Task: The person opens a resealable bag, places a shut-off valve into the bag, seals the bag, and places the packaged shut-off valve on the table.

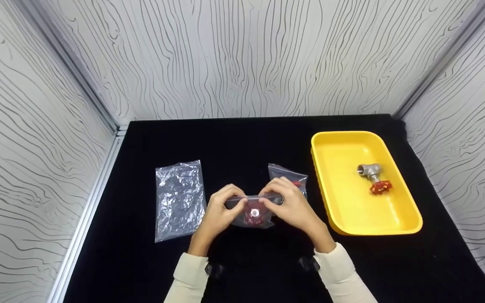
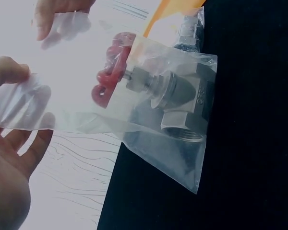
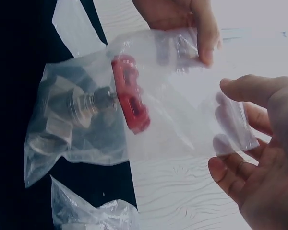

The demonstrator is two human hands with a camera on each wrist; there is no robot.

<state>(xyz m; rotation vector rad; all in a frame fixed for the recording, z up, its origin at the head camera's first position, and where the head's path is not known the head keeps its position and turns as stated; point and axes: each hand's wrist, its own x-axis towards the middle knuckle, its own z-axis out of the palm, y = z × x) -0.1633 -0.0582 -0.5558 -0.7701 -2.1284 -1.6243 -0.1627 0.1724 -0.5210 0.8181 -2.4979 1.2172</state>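
A clear zip-lock bag (image 1: 267, 224) hangs between my two hands, with a metal valve (image 2: 180, 98) inside it. The valve's red handwheel (image 1: 254, 213) faces up toward the bag's mouth. My left hand (image 1: 218, 210) pinches the left part of the top edge between thumb and fingers. On the other side, my right hand (image 1: 293, 207) pinches the right part of that edge the same way. Both wrist views show the valve body low in the bag (image 3: 93, 155), below the fingers. Whether the zip is sealed I cannot tell.
A yellow tray (image 1: 322, 185) stands on the right, with an unbagged red-handled valve (image 1: 370, 171) in it. Just behind my right hand lies another clear bag (image 1: 278, 171) with something red inside. A flat clear bag (image 1: 179, 202) lies at left on the black tabletop (image 1: 234, 147).
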